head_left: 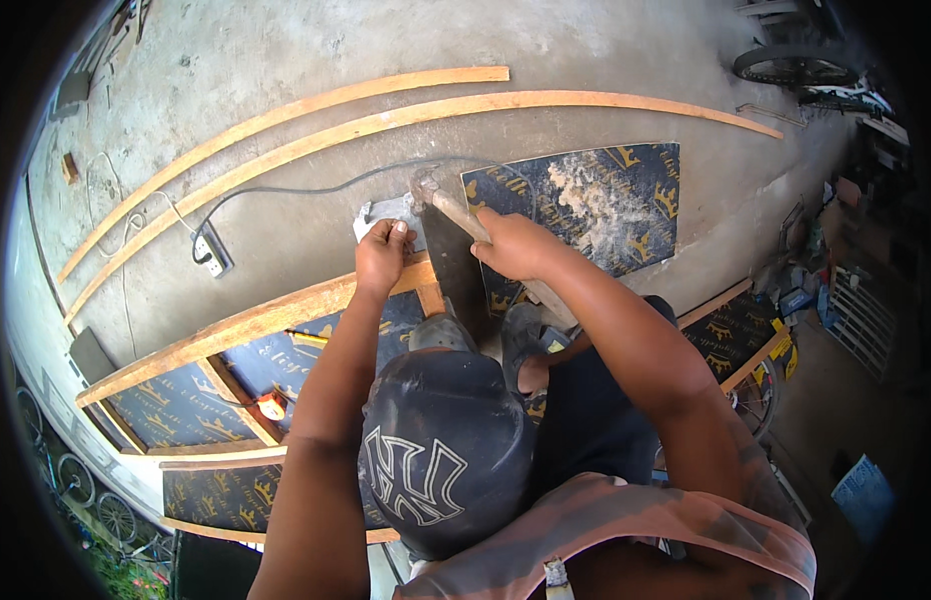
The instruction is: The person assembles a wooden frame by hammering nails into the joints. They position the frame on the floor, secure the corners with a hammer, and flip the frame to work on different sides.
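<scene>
My right hand (516,243) is wrapped round the wooden handle of a hammer (454,211). The hammer's metal head is up and to the left, just past my left fingertips. My left hand (383,255) is closed in a pinch at the far corner of a wooden frame (251,325); what is between its fingers is too small to make out. Beside those fingers, a crumpled white-grey piece (388,211), possibly a plastic bag, lies against the hammer head. The frame has dark gold-printed board behind its crosspieces.
Long wooden strips (386,117) curve across the concrete floor. A power strip (214,255) with a dark cable lies left. Sawdust covers a dark printed board (646,200). An orange tape measure (273,405) rests on the frame. A dark cap (436,440) blocks the lower middle.
</scene>
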The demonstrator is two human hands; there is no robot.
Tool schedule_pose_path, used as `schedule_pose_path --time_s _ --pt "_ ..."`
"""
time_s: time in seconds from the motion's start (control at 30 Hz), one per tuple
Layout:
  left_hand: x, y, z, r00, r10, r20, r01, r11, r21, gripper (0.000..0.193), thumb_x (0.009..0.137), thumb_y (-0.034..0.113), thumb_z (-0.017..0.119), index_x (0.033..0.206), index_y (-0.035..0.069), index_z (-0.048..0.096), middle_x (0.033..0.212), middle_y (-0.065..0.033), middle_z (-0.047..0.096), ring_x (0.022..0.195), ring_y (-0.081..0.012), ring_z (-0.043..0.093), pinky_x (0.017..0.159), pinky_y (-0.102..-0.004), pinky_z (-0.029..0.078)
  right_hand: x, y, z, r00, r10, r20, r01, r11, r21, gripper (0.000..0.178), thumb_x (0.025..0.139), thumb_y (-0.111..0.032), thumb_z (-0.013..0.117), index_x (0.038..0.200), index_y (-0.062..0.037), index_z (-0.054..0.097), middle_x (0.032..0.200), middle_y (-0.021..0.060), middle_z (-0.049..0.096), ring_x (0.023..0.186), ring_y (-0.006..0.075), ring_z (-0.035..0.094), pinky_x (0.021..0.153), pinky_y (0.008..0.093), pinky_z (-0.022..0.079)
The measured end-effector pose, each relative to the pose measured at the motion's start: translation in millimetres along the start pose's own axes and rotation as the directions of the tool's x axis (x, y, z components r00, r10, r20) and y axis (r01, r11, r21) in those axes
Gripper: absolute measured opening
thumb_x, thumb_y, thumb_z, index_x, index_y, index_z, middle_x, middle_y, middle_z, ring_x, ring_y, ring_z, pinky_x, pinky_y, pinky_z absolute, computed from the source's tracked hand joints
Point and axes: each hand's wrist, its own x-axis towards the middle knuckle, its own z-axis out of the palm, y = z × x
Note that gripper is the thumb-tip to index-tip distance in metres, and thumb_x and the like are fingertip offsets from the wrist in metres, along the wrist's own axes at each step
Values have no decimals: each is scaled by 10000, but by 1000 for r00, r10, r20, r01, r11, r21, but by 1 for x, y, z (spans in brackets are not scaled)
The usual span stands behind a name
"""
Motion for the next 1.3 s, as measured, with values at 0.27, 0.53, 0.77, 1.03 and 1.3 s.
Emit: schedule_pose_path --time_s 0.27,0.53,0.77,1.03,1.3 --pt "6 1 -3 995 -38 95 40 999 -25 322 1090 282 594 966 13 721 849 -52 720 722 -107 652 657 -278 555 6 -29 -23 994 56 90 -42 987 -155 421 972 -238 623 1289 30 550 1152 275 716 1109 447 690 925 525 560" --pt "4 8 -2 989 -72 127 74 997 -7 306 1083 271 612 945 12 701 860 -47 723 723 -97 652 686 -286 585 24 -12 -29 995 -1 99 13 993 -121 407 969 -219 602 1279 42 560 1131 273 721 1086 442 699 922 522 559" --pt "1 11 -6 993 -100 62 95 993 74 309 1071 280 637 920 25 722 810 -31 719 708 -90 645 649 -264 549 29 11 -35 986 -72 147 66 997 47 464 988 -298 638 1264 62 538 1101 294 705 1093 480 662 905 548 525" --pt "1 8 -11 985 -117 127 120 993 -16 263 1055 261 668 931 33 714 806 0 686 751 -81 630 712 -264 541 16 7 -65 977 -112 184 57 958 280 383 975 -239 612 1151 93 539 838 259 716 717 354 746 710 473 576" --pt "-5 9 -5 994 -9 111 -4 993 116 259 1019 218 716 901 -11 745 795 -4 706 710 -66 593 677 -254 513 36 -28 -95 975 -112 190 73 976 204 409 998 -278 626 1213 54 522 868 181 697 634 230 717 649 412 564"
